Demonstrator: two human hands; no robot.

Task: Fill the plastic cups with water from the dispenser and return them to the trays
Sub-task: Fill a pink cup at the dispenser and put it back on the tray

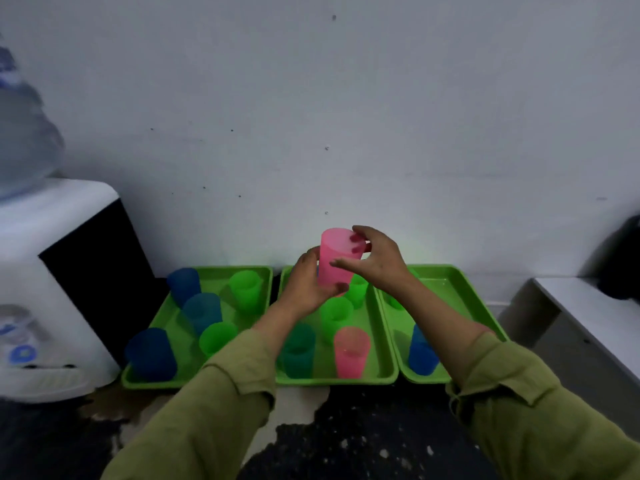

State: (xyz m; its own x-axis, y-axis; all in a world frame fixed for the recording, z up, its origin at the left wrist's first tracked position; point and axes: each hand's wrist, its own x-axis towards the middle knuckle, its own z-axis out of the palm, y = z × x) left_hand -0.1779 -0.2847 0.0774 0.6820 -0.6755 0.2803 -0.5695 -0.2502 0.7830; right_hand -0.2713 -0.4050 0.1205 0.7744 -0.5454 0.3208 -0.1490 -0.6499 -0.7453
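Above the middle green tray (388, 351) a pink cup (334, 258) is held upright in the air by both hands. My left hand (306, 284) grips its lower part from the left and below. My right hand (375, 259) curls round its rim and right side. Three green trays stand side by side against the wall: the left tray (145, 379) carries blue and green cups, the middle one green, teal and pink cups (350, 351), the right tray (460, 289) a blue cup (420, 355). The white water dispenser (45, 292) stands at the far left.
The dispenser's blue bottle (24, 133) rises at the upper left. A pale wall closes off the back. At the right stands a white shelf (588, 313) with a dark object (620, 261) on it. The floor in front is dark, with worn pale patches.
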